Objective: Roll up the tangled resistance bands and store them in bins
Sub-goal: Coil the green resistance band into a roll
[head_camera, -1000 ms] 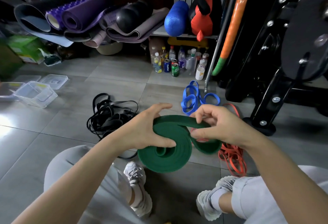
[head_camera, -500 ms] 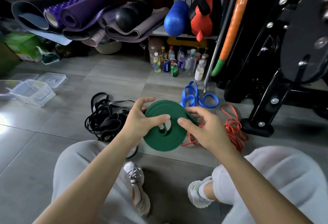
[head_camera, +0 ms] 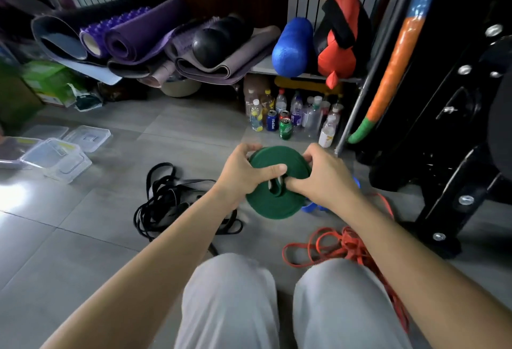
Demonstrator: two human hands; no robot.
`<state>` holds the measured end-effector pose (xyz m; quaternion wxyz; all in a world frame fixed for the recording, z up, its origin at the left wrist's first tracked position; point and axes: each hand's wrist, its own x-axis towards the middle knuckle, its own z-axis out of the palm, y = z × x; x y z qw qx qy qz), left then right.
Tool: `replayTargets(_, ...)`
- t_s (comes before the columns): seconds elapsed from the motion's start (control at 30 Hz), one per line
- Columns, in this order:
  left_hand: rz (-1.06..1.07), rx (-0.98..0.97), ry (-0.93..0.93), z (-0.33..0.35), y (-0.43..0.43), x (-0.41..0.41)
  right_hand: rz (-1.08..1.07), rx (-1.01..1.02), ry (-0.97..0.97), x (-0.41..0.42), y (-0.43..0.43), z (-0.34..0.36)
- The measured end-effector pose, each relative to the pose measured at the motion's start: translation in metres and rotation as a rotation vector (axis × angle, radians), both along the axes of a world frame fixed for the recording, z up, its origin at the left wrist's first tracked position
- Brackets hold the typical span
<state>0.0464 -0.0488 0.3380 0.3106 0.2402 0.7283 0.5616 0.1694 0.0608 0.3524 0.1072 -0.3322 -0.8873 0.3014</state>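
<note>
Both hands hold the green band roll (head_camera: pixel 277 204) in the air above the knees. The left hand (head_camera: pixel 238 174) grips its left edge, fingers curled over the top rim and the thumb laid flat across the face toward the centre hole. The right hand (head_camera: pixel 324 179) grips the right edge, fingers bent over the rim and the thumb tucked at the centre.

Grey floor tiles (head_camera: pixel 83 224) spread under the roll. A black machine frame (head_camera: pixel 443 182) stands to the right of the roll, and rolled mats (head_camera: pixel 144 35) are piled well beyond it to the left. Bottles and cans (head_camera: pixel 291 116) stand just beyond it. A black band tangle (head_camera: pixel 166 204) lies left of it, an orange band tangle (head_camera: pixel 340 246) below and right, and a blue band (head_camera: pixel 310 207) peeks out beneath it.

Clear plastic bins (head_camera: pixel 58 157) sit far left of the roll, with a loose lid (head_camera: pixel 88 134) beside them. Their contents cannot be told.
</note>
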Motion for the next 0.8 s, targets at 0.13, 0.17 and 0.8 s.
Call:
replayTargets(0.13,-0.012,-0.098,-0.154,-0.06,0.026,-0.031,-0.036,-0.112,-0.117,-0.036,0.037,-0.064)
replayTargets(0.17,-0.008,-0.12,-0.191,-0.081,0.03,-0.036,-0.049,-0.146,-0.158,-0.042,0.044,-0.086)
replayTargets(0.8,0.197,-0.44,-0.265,-0.402,0.076,-0.101,-0.056,-0.173,-0.585,-0.167,0.106,-0.427)
